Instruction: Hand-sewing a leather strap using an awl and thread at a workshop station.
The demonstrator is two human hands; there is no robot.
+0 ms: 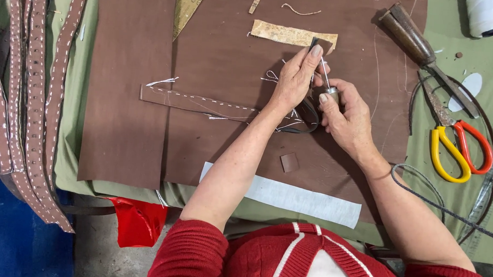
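A: What is lying mid-bench?
B: A stitched brown strap (204,103) is lying on the brown leather sheet (128,96); its looped end is sitting under both hands.
A: The hands?
B: The left hand (294,80) is pinching a small dark piece (314,43) between closed fingertips. The right hand (350,117) is closing around an awl (328,88). Scissors (459,151) are lying toward the bench's right edge.

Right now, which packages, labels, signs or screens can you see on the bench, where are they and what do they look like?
No packages, signs or screens in view.
Printed paper strip: top centre on the brown leather sheet, just above the left hand; long, tan, mottled.
Printed paper wedge: top edge, left of the strip; tapering, tan with dark lettering.
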